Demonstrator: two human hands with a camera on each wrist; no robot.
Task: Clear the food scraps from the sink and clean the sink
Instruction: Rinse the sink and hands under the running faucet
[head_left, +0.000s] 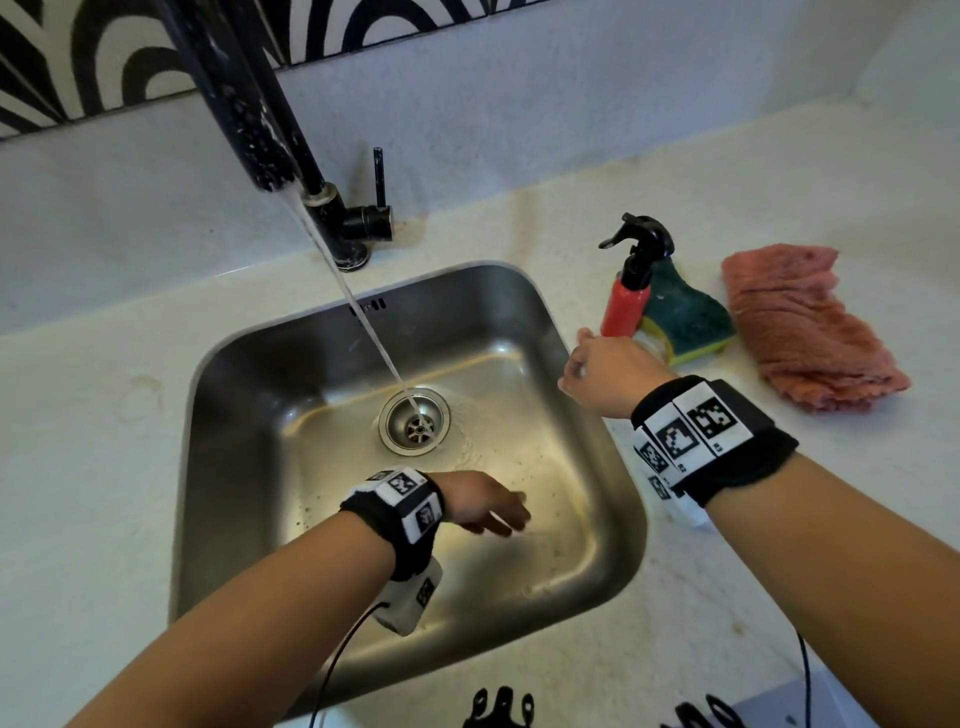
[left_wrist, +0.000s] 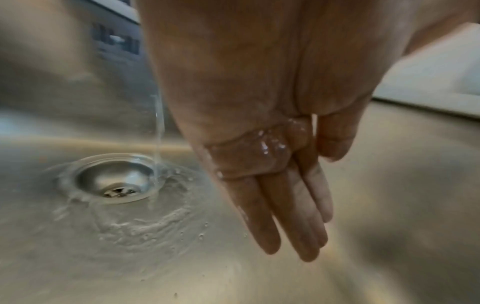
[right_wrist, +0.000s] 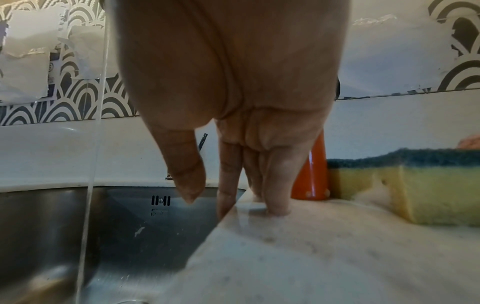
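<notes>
The steel sink has water running from the black tap into its drain. The drain shows swirling water around it. My left hand is low inside the basin near its front right, fingers straight, wet and holding nothing. My right hand rests with straight fingertips on the counter at the sink's right rim, beside the red spray bottle. Small specks dot the basin floor.
A green and yellow sponge lies behind the spray bottle, which appears orange-red in the right wrist view. A pink cloth lies further right on the pale counter. The tap lever stands behind the sink.
</notes>
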